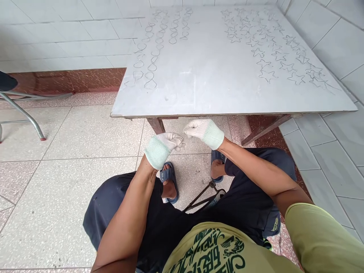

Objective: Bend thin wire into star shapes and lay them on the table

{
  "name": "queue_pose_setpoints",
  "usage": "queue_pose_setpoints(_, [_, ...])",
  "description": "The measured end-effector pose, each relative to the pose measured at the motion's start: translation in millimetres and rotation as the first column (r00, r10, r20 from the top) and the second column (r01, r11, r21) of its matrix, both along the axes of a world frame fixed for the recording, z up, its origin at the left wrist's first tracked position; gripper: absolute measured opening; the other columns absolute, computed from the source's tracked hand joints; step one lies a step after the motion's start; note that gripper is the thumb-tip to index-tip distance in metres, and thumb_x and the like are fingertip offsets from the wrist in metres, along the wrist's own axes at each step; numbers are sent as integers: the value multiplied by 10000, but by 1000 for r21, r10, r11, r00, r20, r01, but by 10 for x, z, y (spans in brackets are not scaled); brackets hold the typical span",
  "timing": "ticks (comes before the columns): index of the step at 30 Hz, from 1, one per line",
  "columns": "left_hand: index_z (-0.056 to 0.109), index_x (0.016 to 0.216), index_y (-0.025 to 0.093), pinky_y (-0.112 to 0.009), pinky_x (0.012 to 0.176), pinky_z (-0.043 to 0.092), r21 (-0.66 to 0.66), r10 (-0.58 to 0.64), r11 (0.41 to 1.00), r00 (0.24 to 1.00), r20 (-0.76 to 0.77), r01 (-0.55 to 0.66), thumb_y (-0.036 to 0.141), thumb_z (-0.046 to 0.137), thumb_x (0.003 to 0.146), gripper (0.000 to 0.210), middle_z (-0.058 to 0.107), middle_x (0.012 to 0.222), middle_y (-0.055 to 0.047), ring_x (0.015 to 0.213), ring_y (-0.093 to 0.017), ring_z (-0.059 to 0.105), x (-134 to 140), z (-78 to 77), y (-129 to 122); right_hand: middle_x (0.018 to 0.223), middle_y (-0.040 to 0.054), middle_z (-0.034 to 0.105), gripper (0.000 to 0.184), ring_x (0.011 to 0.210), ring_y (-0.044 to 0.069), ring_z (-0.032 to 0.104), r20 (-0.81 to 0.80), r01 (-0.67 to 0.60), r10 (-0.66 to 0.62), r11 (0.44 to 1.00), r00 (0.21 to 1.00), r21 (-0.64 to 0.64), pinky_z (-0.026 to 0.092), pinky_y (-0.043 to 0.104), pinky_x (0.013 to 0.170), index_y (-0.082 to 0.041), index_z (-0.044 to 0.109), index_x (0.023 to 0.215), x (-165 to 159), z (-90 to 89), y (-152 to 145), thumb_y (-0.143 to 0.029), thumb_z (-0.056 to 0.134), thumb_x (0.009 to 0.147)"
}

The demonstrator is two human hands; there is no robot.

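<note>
Both my hands wear white knit gloves with pale green cuffs and are held close together in front of the table's near edge, below its top. My left hand [170,141] has its fingers curled and pinched, with a faint bit of thin wire [183,145] at the fingertips. Slightly higher and to the right, my right hand [199,128] is closed in a pinch, its fingertips facing the left ones. The wire is so fine that its shape between the hands cannot be made out. On the table lie wire figure-eights [150,83] at left and wire stars [268,77] at right.
A white-topped table [199,98] on wooden legs stands against tiled walls. The wire shapes lie in rows toward its left and right sides. At far left is a metal-legged stool [31,117]. My sandalled feet [169,185] rest on the speckled floor [85,182].
</note>
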State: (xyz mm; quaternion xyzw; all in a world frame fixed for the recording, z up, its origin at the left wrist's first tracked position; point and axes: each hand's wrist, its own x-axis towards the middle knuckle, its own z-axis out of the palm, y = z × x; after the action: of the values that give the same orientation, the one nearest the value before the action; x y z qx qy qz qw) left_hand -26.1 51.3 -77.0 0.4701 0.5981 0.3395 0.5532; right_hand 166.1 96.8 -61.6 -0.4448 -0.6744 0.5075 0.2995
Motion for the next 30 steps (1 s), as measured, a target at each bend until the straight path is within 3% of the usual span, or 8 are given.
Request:
queue_pose_setpoints(5, [626,668,196,-273,568,438,-49,1,999,999,47,1,310,830,664,234,620,575,0,524,-128,551,-16,-114,46,711,-10,735,158,721,144,674,53,-25,26,1000,998,-11,532,269,724,-200,710,691,-14,-5,41,-272,659,823])
queue_pose_setpoints(12, [639,720,172,-296,608,496,-23,48,999,968,245,-43,498,936,529,481,675,657,-28,568,-133,586,-48,-164,64,741,-10,742,164,735,147,671,29,80,-81,996,996,46,519,273,748,-201,718,716,18,-59,73,-303,664,833])
queue_pose_setpoints(19, [732,814,156,-306,652,494,97,33,994,992,126,-45,435,840,726,312,699,683,-34,613,-149,608,-36,-133,-41,699,-17,712,176,694,147,654,8,72,-72,997,997,25,496,267,691,-202,696,715,4,-75,43,-307,650,848])
queue_pose_setpoints(25, [714,730,174,-281,541,425,103,35,994,999,34,-38,427,804,707,270,668,601,-25,510,-128,546,-42,-176,-16,725,-2,732,178,770,178,683,170,21,-45,990,984,142,509,300,744,-219,706,689,16,-74,24,-281,664,851])
queue_pose_setpoints(30, [682,732,187,-287,557,468,84,78,994,997,-21,-76,426,807,722,270,676,600,-28,533,-149,592,-34,-187,33,695,-5,720,184,764,184,668,130,49,-65,991,989,121,516,310,748,-234,697,673,14,-150,40,-286,690,850])
